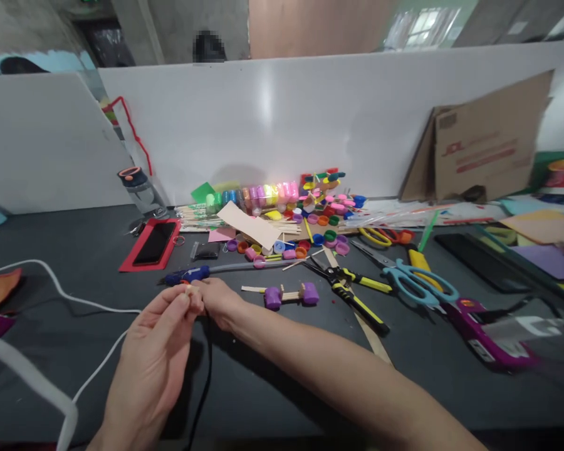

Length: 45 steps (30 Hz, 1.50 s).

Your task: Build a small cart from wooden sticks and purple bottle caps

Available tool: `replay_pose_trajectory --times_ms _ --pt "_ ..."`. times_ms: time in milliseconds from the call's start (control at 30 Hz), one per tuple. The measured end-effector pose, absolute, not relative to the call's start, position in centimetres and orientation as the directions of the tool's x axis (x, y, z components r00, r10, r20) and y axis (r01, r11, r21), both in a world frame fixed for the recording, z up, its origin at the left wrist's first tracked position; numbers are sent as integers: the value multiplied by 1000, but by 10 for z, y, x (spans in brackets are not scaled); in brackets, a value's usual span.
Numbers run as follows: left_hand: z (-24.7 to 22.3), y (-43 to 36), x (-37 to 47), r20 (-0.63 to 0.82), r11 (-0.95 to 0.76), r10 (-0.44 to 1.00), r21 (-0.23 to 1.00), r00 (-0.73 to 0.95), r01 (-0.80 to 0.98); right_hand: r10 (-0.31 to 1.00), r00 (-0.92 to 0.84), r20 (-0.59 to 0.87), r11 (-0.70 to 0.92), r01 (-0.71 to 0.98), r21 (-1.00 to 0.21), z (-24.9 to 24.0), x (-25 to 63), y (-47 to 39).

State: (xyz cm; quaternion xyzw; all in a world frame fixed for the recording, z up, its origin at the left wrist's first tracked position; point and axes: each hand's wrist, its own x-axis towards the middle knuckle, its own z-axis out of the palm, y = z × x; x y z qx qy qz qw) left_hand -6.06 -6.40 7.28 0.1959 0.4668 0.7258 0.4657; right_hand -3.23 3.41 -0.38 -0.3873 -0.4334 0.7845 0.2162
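My left hand [157, 351] is closed in a pinch, with a small pale piece [192, 290] seemingly at its fingertips, too small and partly covered to name. My right hand [220, 304] reaches across from the right, its fingers wrapped around the handle of a blue glue gun [195, 273]. The gun's nozzle points left, and a long translucent glue stick [244, 266] runs out of its back to the right. A black cord [208, 369] hangs below the right hand. Right of the hands lies a small assembly of wooden sticks with two purple blocks [272, 297].
Yellow-black pliers [361, 307], blue scissors [407, 275] and a magenta device [493, 341] lie to the right. Behind are colourful caps [329, 236] and wooden sticks. A phone [155, 242] and bottle [143, 194] stand left; a white cable [51, 282] crosses the table.
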Motion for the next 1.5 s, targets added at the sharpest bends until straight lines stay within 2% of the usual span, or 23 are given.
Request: replay_pose_trajectory --times_ms 233,367,500,600,833,1067,1267,1500 --pt "70 -60 -43 -167 -80 915 816 -366 -572 755 -638 -153 -234 -43 -971 21 52 24" --pt "73 -52 -25 -209 51 959 793 -191 -607 848 -529 20 -42 -106 -993 46 121 20" --pt "75 -44 -4 -280 218 960 757 -4 -616 817 -434 380 369 -113 -923 58 159 19" --pt "72 -37 8 -338 317 938 734 81 -601 767 -413 491 489 -118 -864 54 170 23" --pt "56 -19 14 -386 361 919 738 82 -570 782 -379 494 457 -190 -869 36 175 37" --pt "43 -14 15 -420 389 903 711 89 -586 786 -415 459 430 -167 -887 24 176 42" --pt "42 -14 17 -459 410 885 681 82 -607 832 -396 389 335 -201 -921 19 173 37" --pt "43 -13 20 -457 391 888 689 52 -611 855 -358 375 311 -224 -924 20 169 33"
